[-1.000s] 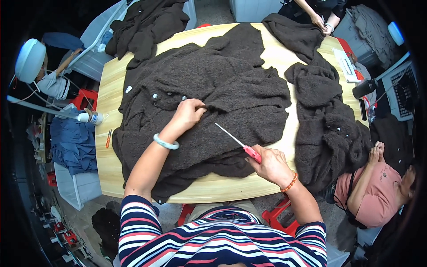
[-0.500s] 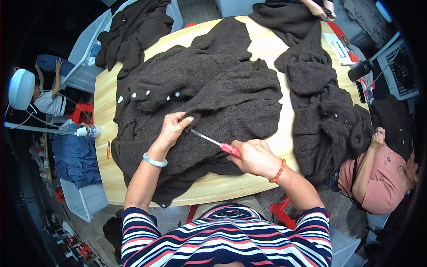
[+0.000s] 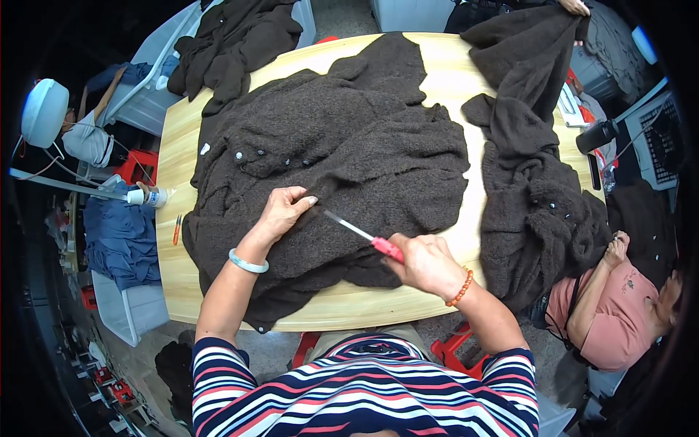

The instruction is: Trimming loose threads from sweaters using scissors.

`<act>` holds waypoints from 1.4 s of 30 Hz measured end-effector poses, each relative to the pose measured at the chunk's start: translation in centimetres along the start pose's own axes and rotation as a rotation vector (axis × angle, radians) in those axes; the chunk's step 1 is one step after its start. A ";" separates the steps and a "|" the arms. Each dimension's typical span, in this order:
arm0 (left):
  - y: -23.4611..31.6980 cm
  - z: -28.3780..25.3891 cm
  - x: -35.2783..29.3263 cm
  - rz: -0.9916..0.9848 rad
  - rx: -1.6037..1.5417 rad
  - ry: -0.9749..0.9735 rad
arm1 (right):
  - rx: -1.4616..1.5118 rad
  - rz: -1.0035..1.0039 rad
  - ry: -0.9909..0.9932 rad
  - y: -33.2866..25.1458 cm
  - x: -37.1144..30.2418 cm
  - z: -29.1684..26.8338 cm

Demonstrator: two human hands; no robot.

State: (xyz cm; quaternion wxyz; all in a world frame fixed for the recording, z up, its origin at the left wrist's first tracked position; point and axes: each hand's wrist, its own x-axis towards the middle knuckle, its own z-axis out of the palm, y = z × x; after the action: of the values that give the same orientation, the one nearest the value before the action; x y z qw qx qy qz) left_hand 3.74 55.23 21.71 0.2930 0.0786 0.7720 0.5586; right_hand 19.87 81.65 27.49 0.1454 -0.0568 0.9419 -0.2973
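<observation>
A dark brown fuzzy knit garment [image 3: 393, 167] lies spread over the table in front of me, with several small shiny buttons along a fold at its left part. My left hand [image 3: 280, 215] pinches a raised edge of this garment between thumb and fingers. In my right hand [image 3: 429, 266] is a slim tool with a red handle [image 3: 388, 248] and a thin metal shaft, its kind hard to make out. The shaft's tip points at the cloth just right of my left thumb; whether it touches is unclear.
Orange-handled snips [image 3: 177, 229] lie at the wooden table's [image 3: 175, 291] left edge, below a white bottle [image 3: 149, 197]. More brown garments [image 3: 524, 218] cover the right side. A black flask [image 3: 597, 136] stands far right. A person in pink [image 3: 611, 313] sits right; another hand [image 3: 575, 7] lifts cloth at the back.
The tool and my right hand have shifted slightly right and down. At the back right, the other person's hand has pulled brown cloth up and to the right.
</observation>
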 end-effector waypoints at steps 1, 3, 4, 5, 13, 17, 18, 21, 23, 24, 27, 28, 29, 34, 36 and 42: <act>-0.5 0.1 0.1 0.001 -0.001 -0.002 | 0.013 -0.059 0.007 -0.5 -0.2 0.1; -1.8 0.1 0.2 0.063 0.032 0.020 | 0.009 -0.125 -0.083 -1.0 -0.5 0.4; -2.3 -0.3 0.0 0.055 0.052 0.019 | 0.012 -0.133 -0.062 -0.9 -0.6 0.3; -2.0 0.0 -0.3 0.054 0.051 0.018 | 0.013 -0.132 -0.063 -0.8 -0.7 0.2; -2.8 0.2 -2.2 -0.008 -0.072 0.044 | 0.052 -0.139 -0.098 -2.0 -1.3 -0.1; -3.5 -0.4 -3.0 0.027 -0.309 0.150 | 0.020 -0.039 -0.061 -0.9 -2.0 -0.6; -3.6 -0.8 -3.0 0.000 -0.305 0.137 | 0.012 -0.039 -0.058 -0.8 -2.2 -0.6; -2.6 -0.5 -2.4 0.069 -0.137 0.145 | -0.006 -0.037 -0.033 -0.5 -2.5 -0.2; -2.1 -0.1 -0.9 0.072 -0.029 0.153 | -0.016 -0.036 -0.012 -0.4 -2.6 0.0; -1.4 0.4 -0.2 0.182 0.191 0.207 | -0.007 -0.031 0.013 -0.4 -2.6 0.0; -0.2 0.9 1.5 0.397 0.632 0.307 | -0.009 -0.012 0.052 -0.2 -2.6 -0.1; -0.1 0.8 1.9 0.285 0.558 0.218 | -0.016 0.001 0.067 -0.1 -2.5 -0.2; 0.3 1.1 2.2 0.175 0.483 0.121 | -0.016 0.009 0.068 0.2 -2.7 -0.4; 0.9 1.9 0.7 0.019 -0.206 -0.085 | -0.027 0.082 0.078 0.8 -3.0 -1.2; -0.2 2.0 0.6 0.013 -0.215 -0.070 | -0.019 0.085 0.058 0.7 -2.8 -1.3; -0.5 3.3 -0.4 0.000 -0.184 0.027 | -0.016 -0.009 0.077 -0.1 -2.3 -1.3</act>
State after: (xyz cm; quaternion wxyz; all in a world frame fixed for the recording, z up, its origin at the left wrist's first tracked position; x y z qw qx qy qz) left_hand 5.97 57.55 20.69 0.2887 0.0438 0.7213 0.6281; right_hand 21.70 82.70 29.18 0.1071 -0.0505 0.9490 -0.2923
